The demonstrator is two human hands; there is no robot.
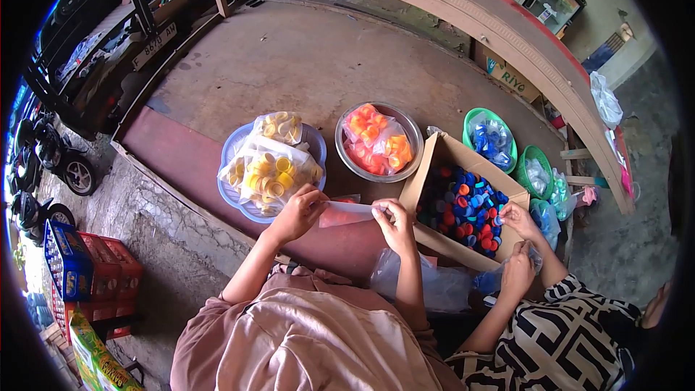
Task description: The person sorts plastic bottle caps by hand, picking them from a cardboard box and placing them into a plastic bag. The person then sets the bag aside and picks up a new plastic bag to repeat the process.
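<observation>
Between my two hands a whitish plastic strip or folded bag point(349, 207) is stretched level. My left hand point(298, 213) pinches its left end, beside the blue basin point(226, 150) of bagged yellow caps point(271, 174). The right end is pinched by my right hand point(394, 224), just left of the cardboard box point(456, 247) of red and blue caps point(463, 206). Behind the strip stands a metal bowl point(414, 124) with bagged orange and red caps point(376, 137). A reddish clear packet point(337, 217) lies below the strip.
At the right, a co-worker's hands point(517, 268) hold a clear bag and a cap at the box. Green baskets point(512, 134) with bagged caps stand beyond it. Clear bags point(434, 286) lie near my right forearm. Crates point(108, 268) stand at the left; a wooden rail point(463, 11) arches behind.
</observation>
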